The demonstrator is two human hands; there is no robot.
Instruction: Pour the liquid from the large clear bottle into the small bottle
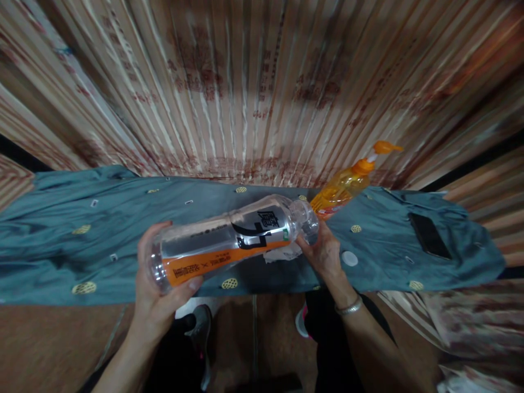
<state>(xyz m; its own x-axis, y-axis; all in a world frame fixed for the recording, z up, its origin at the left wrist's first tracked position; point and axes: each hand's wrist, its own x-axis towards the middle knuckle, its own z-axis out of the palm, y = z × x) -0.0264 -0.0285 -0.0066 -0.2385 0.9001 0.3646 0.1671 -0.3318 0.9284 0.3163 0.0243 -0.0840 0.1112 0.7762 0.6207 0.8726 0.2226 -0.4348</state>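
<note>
A large clear plastic bottle with a silver and orange label lies tilted across the middle, held above the cloth. Its base sits in my left hand, the thumb along the lower side and the fingers wrapped behind. At the neck end, my right hand closes on the bottle; some of its fingers are hidden behind the neck. Just beyond that hand stands an orange pump bottle, partly covered at its base. A round white cap lies beside my right wrist. White crumpled tissue shows under the bottle neck.
A teal patterned cloth covers the long narrow table. A black phone lies toward its right end. Behind rises a pleated, printed curtain. My shoes and the tiled floor show below the front edge.
</note>
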